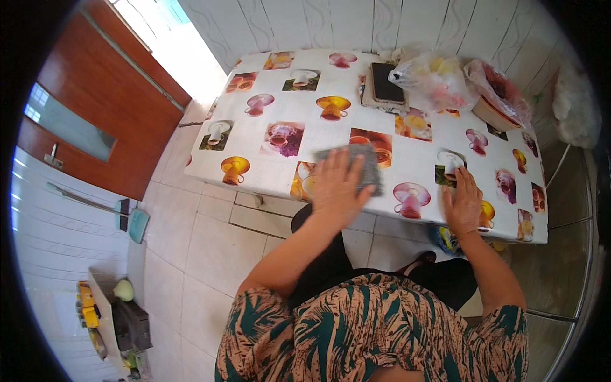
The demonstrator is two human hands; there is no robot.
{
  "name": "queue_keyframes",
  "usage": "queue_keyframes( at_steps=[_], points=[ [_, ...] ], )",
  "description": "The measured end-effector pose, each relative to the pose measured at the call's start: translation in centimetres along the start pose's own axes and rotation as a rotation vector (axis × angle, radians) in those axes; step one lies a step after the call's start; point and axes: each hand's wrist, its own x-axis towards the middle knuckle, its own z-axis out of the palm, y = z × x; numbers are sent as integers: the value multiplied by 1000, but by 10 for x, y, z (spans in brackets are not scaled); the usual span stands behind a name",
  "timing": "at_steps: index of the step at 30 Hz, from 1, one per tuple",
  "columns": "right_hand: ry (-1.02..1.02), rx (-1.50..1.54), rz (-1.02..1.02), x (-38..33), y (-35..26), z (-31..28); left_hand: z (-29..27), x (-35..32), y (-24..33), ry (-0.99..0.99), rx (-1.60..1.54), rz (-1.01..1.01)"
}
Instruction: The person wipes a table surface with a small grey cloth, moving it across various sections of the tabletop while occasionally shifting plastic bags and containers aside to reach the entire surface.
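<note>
Cloth, dark grey fabric [372,169], lies near mid-table under your left hand [340,181], palm flat, fingers extended, apparently pressing rather than clasping. Your right hand [464,202] rests flat at near right, holding nothing. Wiping seems in hand; the next stroke likely calls for even pressure. Count: one cloth, two hands, one white, cup-printed tablecloth [293,105], one flat black phone [387,83] far right.

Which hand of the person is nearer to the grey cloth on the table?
Left. The left hand lies on top of the grey cloth; the right hand is apart from it, farther right, on the patterned tablecloth.
</note>
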Motion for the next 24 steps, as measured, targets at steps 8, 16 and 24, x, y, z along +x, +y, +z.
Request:
queue_keyframes(
  at_steps=[8,16,24],
  points=[
    [-15,34,-10,0,1,-1,34,55,5,29,-146,95],
    [-52,33,-15,1,0,-4,-5,40,-234,81,212,-514],
    [-82,51,-44,6,-3,-8,-28,54,-312,-42,354,-975]
  ],
)
